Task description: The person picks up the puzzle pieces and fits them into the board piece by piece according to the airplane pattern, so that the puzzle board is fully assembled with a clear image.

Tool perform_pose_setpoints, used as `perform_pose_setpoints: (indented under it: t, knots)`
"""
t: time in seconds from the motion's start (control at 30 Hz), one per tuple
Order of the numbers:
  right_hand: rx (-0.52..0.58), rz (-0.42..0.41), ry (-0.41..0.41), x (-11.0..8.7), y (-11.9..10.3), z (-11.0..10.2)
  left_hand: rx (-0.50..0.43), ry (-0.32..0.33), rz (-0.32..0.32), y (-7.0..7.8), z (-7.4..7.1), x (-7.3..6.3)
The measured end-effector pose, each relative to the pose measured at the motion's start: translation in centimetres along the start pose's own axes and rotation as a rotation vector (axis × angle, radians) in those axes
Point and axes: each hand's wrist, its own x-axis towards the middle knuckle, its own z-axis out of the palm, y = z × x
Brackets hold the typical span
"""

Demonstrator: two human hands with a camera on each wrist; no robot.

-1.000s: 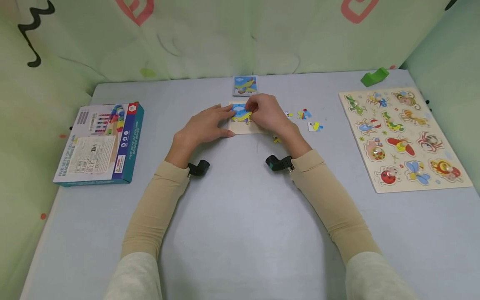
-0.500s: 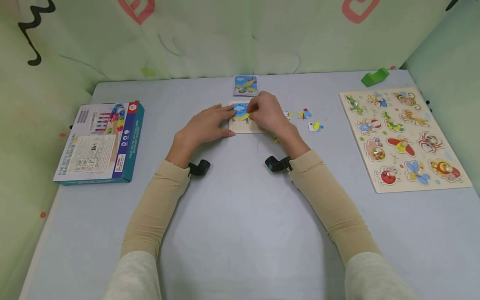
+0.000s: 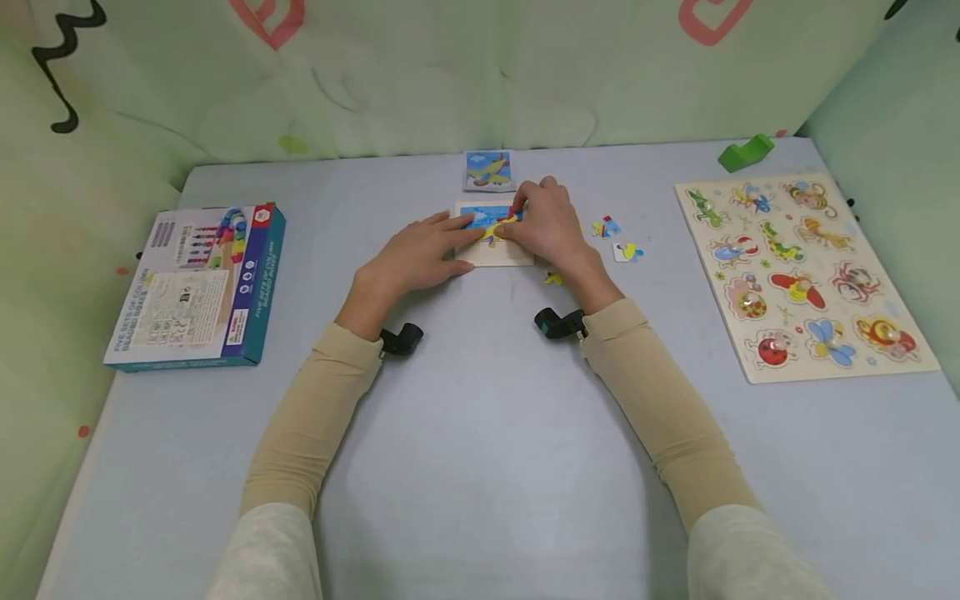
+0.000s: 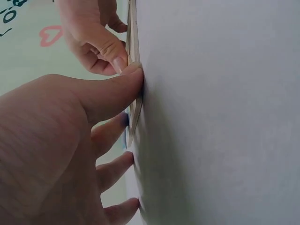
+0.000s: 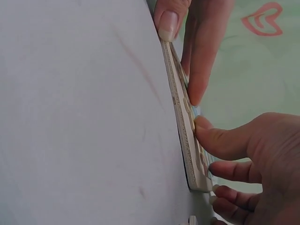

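Observation:
A wooden jigsaw tray (image 3: 495, 257) lies on the table, its upper part covered by blue and yellow puzzle pieces. My left hand (image 3: 417, 254) steadies its left side: the thumb touches the near edge, the index finger rests on the pieces, and the other fingers spread beyond the left edge. Over the tray's right part, my right hand (image 3: 551, 225) pinches a puzzle piece (image 3: 513, 215) with red on it between thumb and index finger; the hand partly hides that piece. In the right wrist view, the right thumb and fingertips touch the pieces on the tray (image 5: 180, 117).
Loose puzzle pieces lie right of the tray, including a yellow one (image 3: 553, 277) and a white-and-yellow one (image 3: 628, 252). Behind stands a picture card of an airplane (image 3: 489, 171). A box (image 3: 195, 287) sits left; an insect peg puzzle (image 3: 806, 279) and green block (image 3: 746, 154) are right.
My right hand has shifted slightly right and its fingers have spread, so a red part of the picture now shows. My left hand stays on the tray, its index finger reaching further over the pieces.

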Motion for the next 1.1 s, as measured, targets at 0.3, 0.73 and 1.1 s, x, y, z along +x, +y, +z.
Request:
perform_pose_setpoints:
  t: [0.3, 0.73, 1.1]
  knots:
    - [0.030, -0.032, -0.005, -0.1, 0.7, 0.0, 0.054, -0.001, -0.009, 0.4, 0.1, -0.2]
    - [0.085, -0.133, -0.006, -2.5, 5.4, -3.3, 0.035, -0.006, -0.025, 0.5, 0.3, -0.2]
    - [0.146, -0.003, 0.073, -4.7, 9.8, -7.2, 0.029, -0.015, -0.033, 0.5, 0.1, -0.4]
